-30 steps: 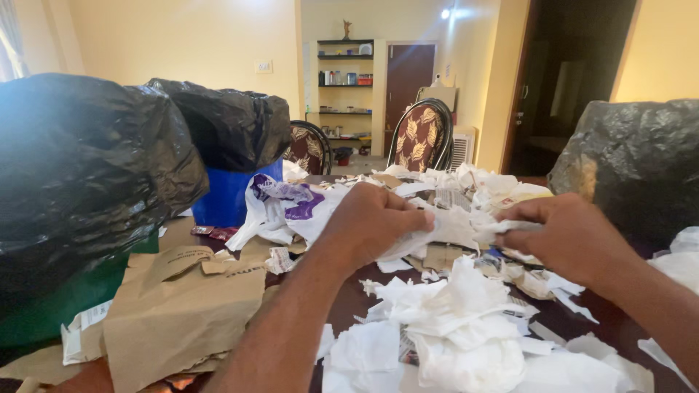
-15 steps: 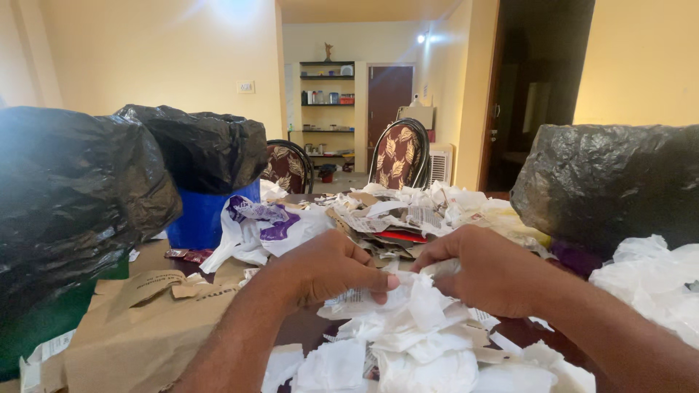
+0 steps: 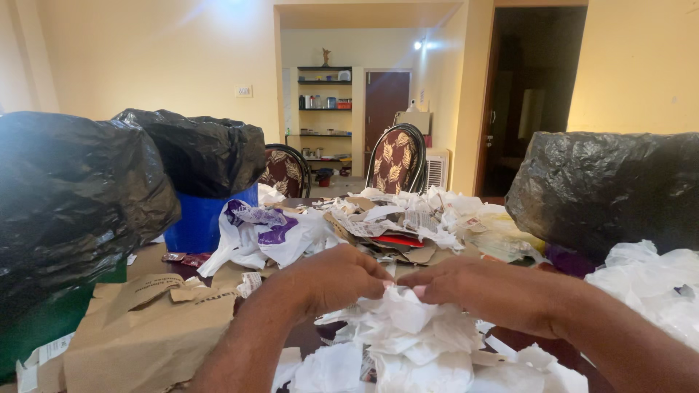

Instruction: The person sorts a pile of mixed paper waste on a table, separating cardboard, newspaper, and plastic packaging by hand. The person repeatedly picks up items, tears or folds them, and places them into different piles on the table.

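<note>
Nearest the camera, a heap of crumpled white paper [image 3: 415, 342] lies on the dark worktop [image 3: 309, 336], spreading toward the lower edge of the view. Both hands meet over its top. The left hand [image 3: 338, 280] is curled closed, its fingertips pinching the upper fold of the white paper; the right hand [image 3: 480, 287] is likewise closed, pinching the same piece from the other side, so the two sets of fingertips almost touch.

To the left of the left forearm, a torn brown paper bag [image 3: 156, 331] lies flat on the worktop. Beyond it stands a green bin [image 3: 44, 327] lined with a bulging black bag [image 3: 73, 189], and behind that a blue bin [image 3: 207, 218] with its own black liner [image 3: 200, 149]. A white and purple plastic bag [image 3: 258, 233] slumps beside the blue bin.

Past the hands, a mixed pile of scrap paper and card [image 3: 408, 225] covers the middle of the worktop. On the right sit loose clear plastic [image 3: 648, 280] and another large black bag [image 3: 604, 189]. Further back, two patterned chairs [image 3: 397, 160] stand at the far edge, with a shelf unit [image 3: 326, 109] and a brown door [image 3: 386, 98] beyond them.
</note>
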